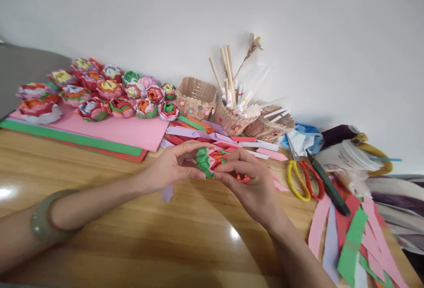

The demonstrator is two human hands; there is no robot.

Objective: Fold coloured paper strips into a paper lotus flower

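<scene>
Two hands meet over the table (132, 235), both on one folded paper piece (212, 161). Left hand (174, 164): fingers curled, thumb and fingertips pinched on the green end of the piece; a ring on one finger, a pale bangle (43, 221) on the forearm. Right hand (251, 182): fingers bent over, gripping the red-orange end of the piece from the other side. Neither hand is spread open; both are closed on the paper. The piece sits between the two hands, just above the wood; whether it touches the table cannot be told.

Beyond the hands: a heap of folded strips (225, 138), purple, pink, red, green. Beyond the left hand and further out to its side: a pink sheet (126, 131) with many finished paper flowers (99, 91) on it. Beyond the right hand: stick baskets (197, 98) holding wooden sticks (228, 69). Out to the right hand's side: scissors (303, 180) with yellow and red handles, a dark knife (327, 186) just beside them, a lidded cup (344, 155). Nearer the person on that side, loose paper strips (351, 239) fan out on the table.
</scene>
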